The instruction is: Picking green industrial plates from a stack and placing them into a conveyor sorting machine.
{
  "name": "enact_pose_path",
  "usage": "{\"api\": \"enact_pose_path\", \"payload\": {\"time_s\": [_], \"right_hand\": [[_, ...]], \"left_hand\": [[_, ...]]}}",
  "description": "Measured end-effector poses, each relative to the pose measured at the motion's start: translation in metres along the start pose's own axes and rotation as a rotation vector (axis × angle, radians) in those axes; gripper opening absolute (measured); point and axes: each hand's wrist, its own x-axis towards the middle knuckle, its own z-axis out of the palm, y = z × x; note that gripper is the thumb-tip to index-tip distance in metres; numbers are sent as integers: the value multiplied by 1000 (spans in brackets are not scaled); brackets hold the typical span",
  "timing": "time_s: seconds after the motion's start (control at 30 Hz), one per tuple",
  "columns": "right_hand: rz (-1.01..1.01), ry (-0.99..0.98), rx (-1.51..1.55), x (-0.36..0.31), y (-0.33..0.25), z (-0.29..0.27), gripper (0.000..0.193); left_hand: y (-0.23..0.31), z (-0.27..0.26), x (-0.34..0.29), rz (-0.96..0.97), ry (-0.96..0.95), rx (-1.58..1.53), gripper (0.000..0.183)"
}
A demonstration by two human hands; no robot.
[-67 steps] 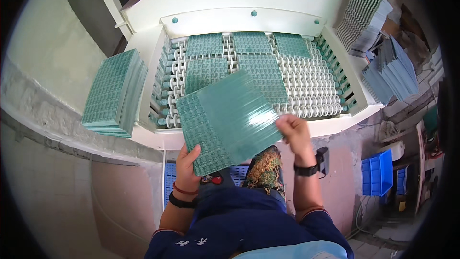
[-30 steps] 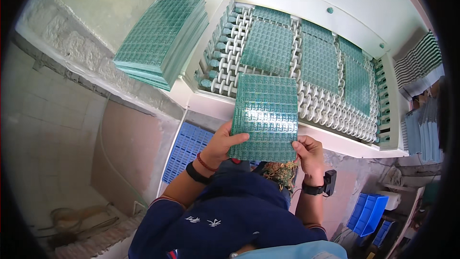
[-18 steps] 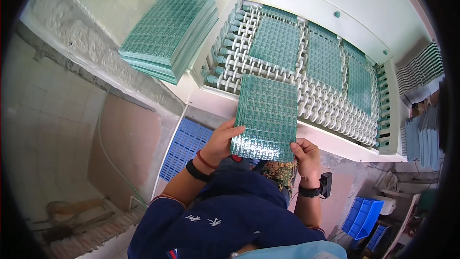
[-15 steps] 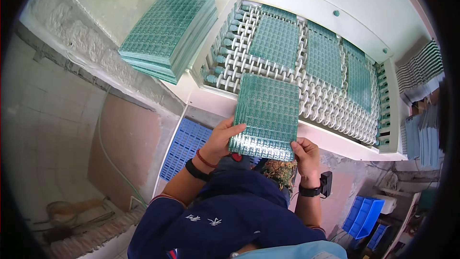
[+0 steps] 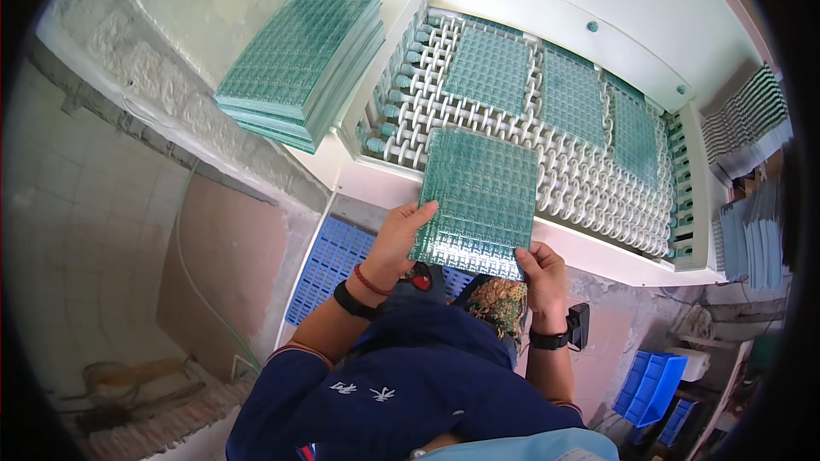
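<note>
Lifted off the rollers, one green tile sheet (image 5: 480, 198) stays in both hands' grip (image 5: 400, 235) (image 5: 540, 275); three ride behind.

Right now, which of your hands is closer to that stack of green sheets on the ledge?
Left. The left hand grips the held sheet's edge nearer the stack; the right hand holds its far corner.

head cam, looks down, close up
</note>
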Motion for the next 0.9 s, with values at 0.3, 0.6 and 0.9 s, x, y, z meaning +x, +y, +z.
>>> {"api": "enact_pose_path", "payload": {"time_s": [0.3, 0.6, 0.9], "right_hand": [[-130, 170, 35, -2, -32, -52, 15], [-98, 324, -271, 11, -37, -137, 18], [-143, 596, -269, -13, -56, -235, 19]], "left_hand": [[26, 19, 38, 221, -33, 416, 20], [39, 43, 33, 1113, 409, 1891, 54], [22, 41, 31, 1026, -174, 1990, 55]]}}
